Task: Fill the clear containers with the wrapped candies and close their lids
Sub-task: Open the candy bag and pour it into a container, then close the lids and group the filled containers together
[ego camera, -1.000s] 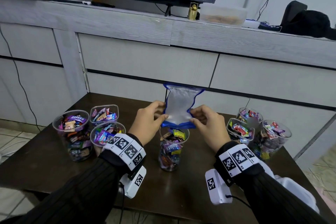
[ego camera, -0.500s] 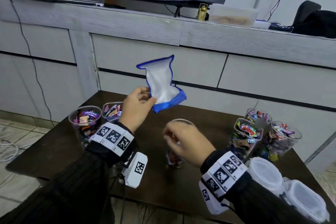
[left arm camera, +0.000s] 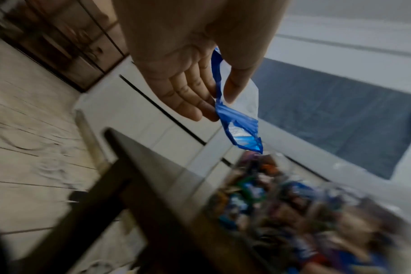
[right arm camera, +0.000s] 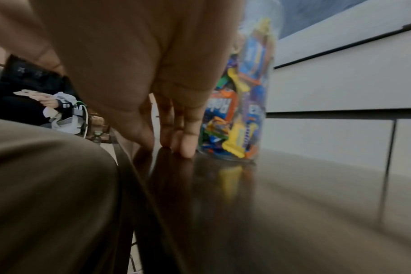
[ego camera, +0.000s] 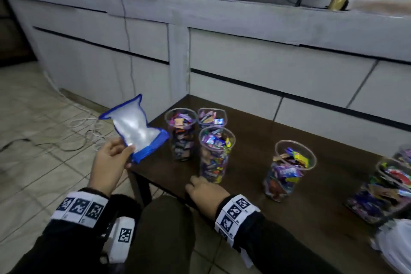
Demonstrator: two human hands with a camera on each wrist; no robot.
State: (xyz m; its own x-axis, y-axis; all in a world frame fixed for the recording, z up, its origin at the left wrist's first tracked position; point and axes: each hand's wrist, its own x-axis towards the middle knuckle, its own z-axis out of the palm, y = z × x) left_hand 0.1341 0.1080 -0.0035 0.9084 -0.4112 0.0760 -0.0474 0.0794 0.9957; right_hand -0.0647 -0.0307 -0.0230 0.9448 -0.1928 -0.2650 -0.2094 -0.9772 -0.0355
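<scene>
My left hand (ego camera: 109, 163) pinches the emptied bag (ego camera: 135, 128) clear of the table (ego camera: 311, 207); my right hand (ego camera: 205, 190) steadies there, straight fingers (right arm camera: 188, 146) together, beside a full cup (ego camera: 216, 154).

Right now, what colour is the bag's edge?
Blue border around a clear bag, pinched by the left hand; head view.

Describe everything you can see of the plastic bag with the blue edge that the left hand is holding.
The plastic bag is a small pouch of clear, slightly milky film with a blue border round its edges. It looks empty and limp, pinched in at the middle. The left hand pinches its lower blue edge between thumb and fingers, holding it up in the air beyond the table's left corner, above the floor. Nothing else touches it.
</scene>
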